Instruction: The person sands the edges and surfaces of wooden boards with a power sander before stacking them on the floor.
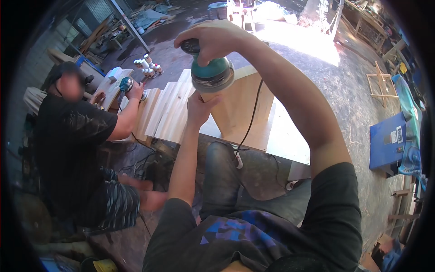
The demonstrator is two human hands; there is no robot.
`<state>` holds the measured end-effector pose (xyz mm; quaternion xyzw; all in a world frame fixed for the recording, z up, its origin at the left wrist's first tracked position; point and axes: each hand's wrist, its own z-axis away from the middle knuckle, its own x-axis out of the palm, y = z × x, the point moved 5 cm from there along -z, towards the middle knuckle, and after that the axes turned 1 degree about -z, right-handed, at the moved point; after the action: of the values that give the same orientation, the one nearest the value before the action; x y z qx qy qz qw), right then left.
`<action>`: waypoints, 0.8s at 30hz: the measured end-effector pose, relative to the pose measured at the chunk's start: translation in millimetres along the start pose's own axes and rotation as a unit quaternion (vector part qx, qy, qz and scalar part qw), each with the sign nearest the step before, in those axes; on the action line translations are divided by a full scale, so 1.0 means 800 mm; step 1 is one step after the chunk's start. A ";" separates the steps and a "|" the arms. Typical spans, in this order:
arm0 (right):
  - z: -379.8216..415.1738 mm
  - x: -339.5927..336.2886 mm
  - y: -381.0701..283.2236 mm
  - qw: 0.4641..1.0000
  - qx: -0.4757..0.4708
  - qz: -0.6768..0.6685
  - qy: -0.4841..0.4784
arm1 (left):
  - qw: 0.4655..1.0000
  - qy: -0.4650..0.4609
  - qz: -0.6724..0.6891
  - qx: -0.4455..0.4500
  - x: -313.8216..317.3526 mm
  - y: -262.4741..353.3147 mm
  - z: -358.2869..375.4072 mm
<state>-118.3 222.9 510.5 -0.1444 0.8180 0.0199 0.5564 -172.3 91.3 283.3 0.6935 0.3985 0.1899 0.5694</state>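
My right hand (219, 38) is wrapped over the top of a green and black orbital sander (210, 72). The sander's round pad rests on the upper edge of a pale wooden box (247, 102), which stands on the workbench. Just below the sander, my left hand (202, 108) grips the near corner of that box, thumb across the wood. A black power cord (254, 106) hangs down in front of the box. Stacked light wooden boards (174, 106) lie to the left of my left hand.
At left, a co-worker (77, 118) in a dark shirt holds another sander (126, 84) on wood. Several bottles (148, 66) stand beyond the boards. A blue box-shaped machine (388, 140) and a small wooden frame (383, 84) are at right. Cords trail below the bench.
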 end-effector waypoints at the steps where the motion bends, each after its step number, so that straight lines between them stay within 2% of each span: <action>1: -0.001 -0.001 -0.009 1.000 0.002 0.002 -0.005 | 1.000 0.001 -0.011 -0.007 0.001 0.002 0.001; 4: -0.004 0.002 -0.025 1.000 0.002 0.010 -0.014 | 1.000 -0.007 0.002 0.024 0.002 0.006 0.000; 8: 0.001 0.003 -0.015 1.000 -0.005 0.013 0.005 | 1.000 -0.005 0.027 0.013 0.003 -0.001 0.001; 16: 0.040 -0.022 0.078 0.997 0.054 0.044 0.030 | 0.997 0.004 0.077 0.000 0.005 -0.006 -0.003; 24: 0.083 -0.059 0.154 0.993 0.097 0.042 0.053 | 0.999 0.004 0.046 -0.001 0.007 -0.007 -0.022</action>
<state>-74.2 363.5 512.9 -0.0559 0.8499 -0.0439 0.5221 -183.6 106.9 281.7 0.7096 0.3678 0.2195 0.5595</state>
